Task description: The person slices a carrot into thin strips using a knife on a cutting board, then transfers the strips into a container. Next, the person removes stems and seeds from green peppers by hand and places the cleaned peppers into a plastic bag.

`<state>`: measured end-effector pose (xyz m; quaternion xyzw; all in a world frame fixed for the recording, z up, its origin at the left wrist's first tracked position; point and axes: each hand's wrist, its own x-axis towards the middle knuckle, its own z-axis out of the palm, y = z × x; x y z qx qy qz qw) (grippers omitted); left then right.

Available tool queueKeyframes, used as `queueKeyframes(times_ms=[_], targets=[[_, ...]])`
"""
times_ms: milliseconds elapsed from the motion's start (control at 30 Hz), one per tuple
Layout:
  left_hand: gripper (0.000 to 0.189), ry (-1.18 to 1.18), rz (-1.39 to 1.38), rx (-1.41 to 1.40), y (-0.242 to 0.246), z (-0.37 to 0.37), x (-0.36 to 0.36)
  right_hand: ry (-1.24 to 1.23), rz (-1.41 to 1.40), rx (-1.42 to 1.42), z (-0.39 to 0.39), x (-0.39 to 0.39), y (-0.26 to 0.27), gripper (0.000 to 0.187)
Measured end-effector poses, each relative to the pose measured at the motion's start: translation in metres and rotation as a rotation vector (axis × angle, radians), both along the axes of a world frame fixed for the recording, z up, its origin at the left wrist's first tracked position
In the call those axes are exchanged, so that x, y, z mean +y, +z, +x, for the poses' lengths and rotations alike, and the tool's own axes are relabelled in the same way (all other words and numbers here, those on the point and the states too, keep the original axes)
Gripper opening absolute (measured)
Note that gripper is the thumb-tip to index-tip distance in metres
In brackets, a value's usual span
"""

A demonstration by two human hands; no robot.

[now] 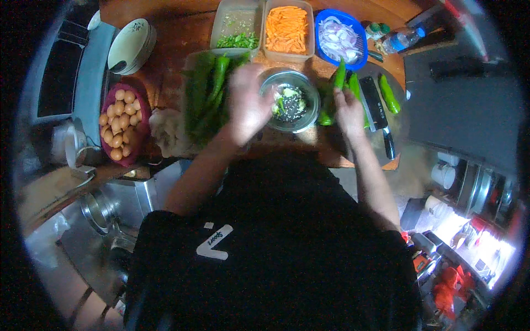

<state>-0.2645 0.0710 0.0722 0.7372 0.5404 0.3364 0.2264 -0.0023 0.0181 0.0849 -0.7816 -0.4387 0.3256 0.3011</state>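
My right hand (pixel 348 111) grips a long green pepper (pixel 340 75), its tip pointing away from me. Under and beside that hand, more green peppers (pixel 354 85) lie on a round dark chopping board (pixel 397 124). My left hand (pixel 247 99) is motion-blurred, thumb apart from the fingers, at the left rim of a glass bowl (pixel 315 105). White seeds and pale green pepper cores (pixel 288 92) lie in the bowl. Left of that hand, a plastic container (pixel 190 62) holds long whole green peppers (pixel 220 76). A black-handled cleaver (pixel 374 103) rests on the board, right of my right hand.
Along the back stand tubs of chopped greens (pixel 238 41) and carrot sticks (pixel 287 31), and a blue basket (pixel 361 62) of sliced onions. A plastic bottle (pixel 403 40) lies at right. Bowls (pixel 130 45) and a basket of eggs (pixel 118 120) are at left.
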Motion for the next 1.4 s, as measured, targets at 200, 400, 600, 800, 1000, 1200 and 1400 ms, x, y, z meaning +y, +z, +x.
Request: queueKeyframes(times_ms=[200, 400, 600, 800, 1000, 1200, 1400], targets=[[0.077, 0.502, -0.043, 0.613, -0.029, -0.115, 0.047, 0.303, -0.068, -0.662, 0.009, 0.007, -0.008, 0.049], [0.066, 0.191, -0.103, 0.230, 0.007, -0.118, 0.046, 0.450, 0.401, -0.618, -0.026, 0.013, 0.033, 0.048], [0.050, -0.225, 0.251, 0.087, 0.050, -0.054, 0.010, 0.366, 0.284, 0.422, -0.070, 0.021, 0.088, 0.034], [0.050, -0.296, 0.441, -0.132, 0.062, -0.021, 0.017, 0.374, 0.459, 0.073, -0.070, -0.004, 0.122, 0.027], [0.046, -0.175, 0.581, -0.082, 0.078, 0.011, 0.022, 0.298, 0.350, 0.635, -0.072, -0.016, 0.119, 0.047], [0.039, -0.397, -1.110, -1.701, 0.087, 0.035, 0.012, 0.578, 0.740, -0.297, -0.071, -0.018, 0.102, 0.038], [0.030, -0.115, -1.084, -1.760, 0.079, 0.052, 0.004, 0.233, 0.601, 0.110, -0.086, -0.026, 0.079, 0.028]])
